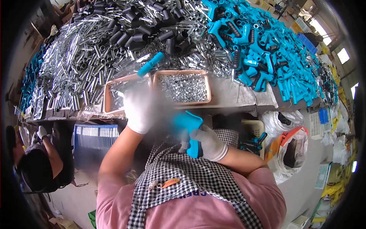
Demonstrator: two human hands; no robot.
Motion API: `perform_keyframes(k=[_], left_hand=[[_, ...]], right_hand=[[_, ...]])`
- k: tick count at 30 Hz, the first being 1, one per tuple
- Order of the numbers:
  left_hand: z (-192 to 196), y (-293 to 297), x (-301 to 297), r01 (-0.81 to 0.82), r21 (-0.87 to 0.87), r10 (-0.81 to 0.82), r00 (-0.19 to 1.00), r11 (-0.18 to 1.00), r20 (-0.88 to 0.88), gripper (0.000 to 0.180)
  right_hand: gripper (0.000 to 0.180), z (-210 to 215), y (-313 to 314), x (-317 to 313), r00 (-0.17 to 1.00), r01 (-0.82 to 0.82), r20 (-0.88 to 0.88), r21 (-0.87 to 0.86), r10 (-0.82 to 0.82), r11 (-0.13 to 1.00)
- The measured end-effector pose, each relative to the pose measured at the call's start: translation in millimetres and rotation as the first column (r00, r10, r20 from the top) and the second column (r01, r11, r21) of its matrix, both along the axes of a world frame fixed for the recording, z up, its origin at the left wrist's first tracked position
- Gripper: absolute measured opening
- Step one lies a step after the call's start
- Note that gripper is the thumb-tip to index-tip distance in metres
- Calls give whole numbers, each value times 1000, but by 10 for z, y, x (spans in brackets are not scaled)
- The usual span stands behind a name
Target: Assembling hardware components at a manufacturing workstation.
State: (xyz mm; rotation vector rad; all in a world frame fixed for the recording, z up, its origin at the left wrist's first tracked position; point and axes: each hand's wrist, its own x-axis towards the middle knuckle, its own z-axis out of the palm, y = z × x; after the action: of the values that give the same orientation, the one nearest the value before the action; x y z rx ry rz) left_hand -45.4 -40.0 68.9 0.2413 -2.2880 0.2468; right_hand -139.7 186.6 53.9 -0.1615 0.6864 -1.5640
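My right hand (210, 144), in a whitish work glove, is wrapped round the grip of a blue pistol-grip handle (190, 120) in front of my apron. The handle's left end is smeared by motion. My left hand (141, 108), gloved in white, is to the left of the handle, by the front edge of the parts trays. Motion blurs its fingers, so I cannot tell whether it holds anything. Just beyond it are a tray of small silvery metal pieces (183, 88) and another shallow tray (108, 100), partly hidden by the hand. A blue tube (150, 65) lies slanted behind them.
Heaped on the bench are metal tubes (76, 57), black sleeves (139, 37) and blue pistol-grip handles (263, 49). A blue crate (95, 143) stands below at left. White sacks (291, 152) and a crate (257, 125) sit at right. Another person (42, 160) is at far left.
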Motion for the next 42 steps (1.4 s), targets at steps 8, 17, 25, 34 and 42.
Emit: perform_keyframes(k=[8,17,25,34,42], left_hand=[[-846,-261,-216,216,787,-144,976,579,-162,44],[34,90,222,209,968,-423,871,-141,-250,51],[136,320,149,26,993,-770,629,-114,-105,37],[-267,304,423,-26,999,-808,588,36,44,43],[-198,387,393,37,995,-853,512,-91,-98,42]], right_hand=[[79,12,21,-155,-261,-150,-940,-185,-219,971],[26,-252,310,-1827,-666,643,-601,-162,442,748],[25,-270,58,-2363,-490,761,-522,133,698,634],[22,-555,438,-2344,-513,730,-613,56,601,681],[22,-279,93,-2354,-372,838,-530,161,762,521]])
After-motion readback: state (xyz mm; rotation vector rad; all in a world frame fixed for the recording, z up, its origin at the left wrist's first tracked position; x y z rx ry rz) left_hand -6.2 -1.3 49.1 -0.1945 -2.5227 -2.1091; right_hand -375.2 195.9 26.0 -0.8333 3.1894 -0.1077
